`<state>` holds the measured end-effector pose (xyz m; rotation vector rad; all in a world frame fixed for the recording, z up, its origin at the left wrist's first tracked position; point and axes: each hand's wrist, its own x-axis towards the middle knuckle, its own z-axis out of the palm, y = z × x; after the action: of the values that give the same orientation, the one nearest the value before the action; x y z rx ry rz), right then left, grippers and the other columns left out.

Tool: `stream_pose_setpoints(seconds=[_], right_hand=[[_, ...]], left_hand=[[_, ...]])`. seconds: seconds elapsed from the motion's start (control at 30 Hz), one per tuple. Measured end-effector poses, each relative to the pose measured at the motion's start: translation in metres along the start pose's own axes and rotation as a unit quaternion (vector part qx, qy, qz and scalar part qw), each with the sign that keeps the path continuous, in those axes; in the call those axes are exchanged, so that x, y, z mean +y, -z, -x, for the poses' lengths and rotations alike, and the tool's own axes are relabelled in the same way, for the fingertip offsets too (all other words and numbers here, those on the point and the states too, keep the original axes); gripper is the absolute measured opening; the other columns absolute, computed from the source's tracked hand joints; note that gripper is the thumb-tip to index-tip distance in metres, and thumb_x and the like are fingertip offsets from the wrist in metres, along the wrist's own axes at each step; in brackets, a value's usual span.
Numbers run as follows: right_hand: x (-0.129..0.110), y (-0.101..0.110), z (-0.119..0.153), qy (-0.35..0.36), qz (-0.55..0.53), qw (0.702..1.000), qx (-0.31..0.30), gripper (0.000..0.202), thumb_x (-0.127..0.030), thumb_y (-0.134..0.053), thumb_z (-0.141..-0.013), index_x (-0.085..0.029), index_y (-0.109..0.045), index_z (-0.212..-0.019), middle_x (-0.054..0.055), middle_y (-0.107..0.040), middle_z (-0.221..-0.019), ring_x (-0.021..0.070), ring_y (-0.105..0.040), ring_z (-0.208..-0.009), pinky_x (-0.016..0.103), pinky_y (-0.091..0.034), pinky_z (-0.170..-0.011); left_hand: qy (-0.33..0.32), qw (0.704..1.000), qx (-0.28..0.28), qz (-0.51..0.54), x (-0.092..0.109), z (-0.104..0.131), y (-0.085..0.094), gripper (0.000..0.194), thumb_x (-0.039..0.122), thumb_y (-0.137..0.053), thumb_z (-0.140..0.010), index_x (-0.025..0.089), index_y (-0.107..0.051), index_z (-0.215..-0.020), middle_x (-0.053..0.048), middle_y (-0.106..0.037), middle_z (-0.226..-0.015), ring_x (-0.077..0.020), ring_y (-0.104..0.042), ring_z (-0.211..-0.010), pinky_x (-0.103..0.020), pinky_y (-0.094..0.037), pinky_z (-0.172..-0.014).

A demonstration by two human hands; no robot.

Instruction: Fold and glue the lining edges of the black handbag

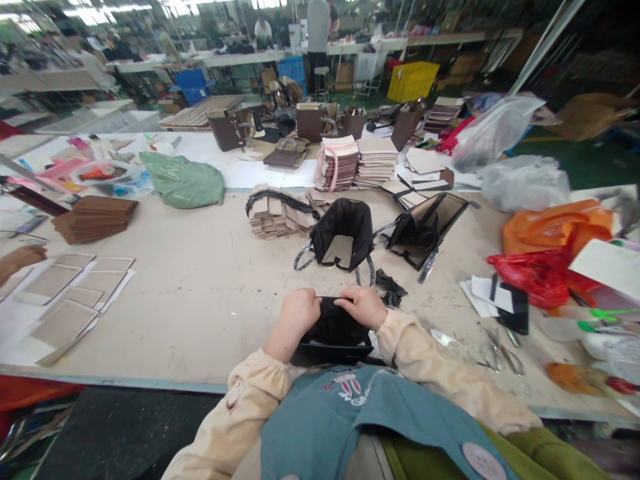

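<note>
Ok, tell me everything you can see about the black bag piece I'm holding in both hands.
The black bag piece looks like soft dark fabric or lining, open at the top, with a flatter, stiffer-looking base toward the body. It sits on the near edge of the table. The left hand and the right hand both grip its upper rim, fingers curled over it. Its lower part is hidden by the teal apron.

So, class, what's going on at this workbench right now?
A person in cream sleeves grips a black bag at the near edge of the table with both hands, the left hand and right hand closed on its top rim. Two more black bags stand open just beyond. Stacks of card pieces and some plastic bags lie farther back.
</note>
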<state>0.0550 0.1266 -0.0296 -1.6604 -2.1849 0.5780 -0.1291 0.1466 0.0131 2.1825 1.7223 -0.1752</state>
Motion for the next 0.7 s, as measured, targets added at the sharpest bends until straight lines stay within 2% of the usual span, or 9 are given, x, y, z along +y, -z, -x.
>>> stream_pose_setpoints(seconds=[0.3, 0.47, 0.7], right_hand=[[-0.004, 0.002, 0.005, 0.021, 0.004, 1.0, -0.003, 0.026, -0.04, -0.052, -0.087, -0.022, -0.07, -0.078, 0.002, -0.066, -0.077, 0.0142, -0.058, -0.073, 0.023, -0.037, -0.064], [-0.006, 0.008, 0.004, 0.062, -0.012, 0.998, -0.015, 0.029, -0.044, -0.051, -0.086, -0.022, -0.07, -0.087, 0.002, -0.068, -0.082, 0.015, -0.059, -0.078, 0.024, -0.039, -0.072], [-0.015, 0.004, 0.0, 0.049, 0.006, 0.999, -0.022, 0.027, -0.04, -0.05, -0.088, -0.024, -0.071, -0.087, 0.002, -0.069, -0.083, 0.015, -0.06, -0.079, 0.024, -0.04, -0.072]], left_hand=[[0.004, 1.0, 0.003, -0.003, 0.002, 0.006, 0.0, 0.029, 0.035, -0.044, -0.086, 0.016, -0.066, -0.086, -0.011, -0.068, -0.088, -0.0206, -0.062, -0.086, -0.028, -0.043, -0.073], [-0.011, 1.0, 0.011, 0.0, 0.001, 0.008, -0.002, 0.029, 0.033, -0.042, -0.087, 0.016, -0.066, -0.087, -0.011, -0.068, -0.089, -0.0201, -0.062, -0.085, -0.028, -0.043, -0.073], [-0.019, 1.0, 0.02, 0.007, 0.0, 0.01, -0.004, 0.029, 0.032, -0.042, -0.087, 0.015, -0.065, -0.085, -0.011, -0.067, -0.089, -0.0211, -0.063, -0.086, -0.028, -0.043, -0.073]])
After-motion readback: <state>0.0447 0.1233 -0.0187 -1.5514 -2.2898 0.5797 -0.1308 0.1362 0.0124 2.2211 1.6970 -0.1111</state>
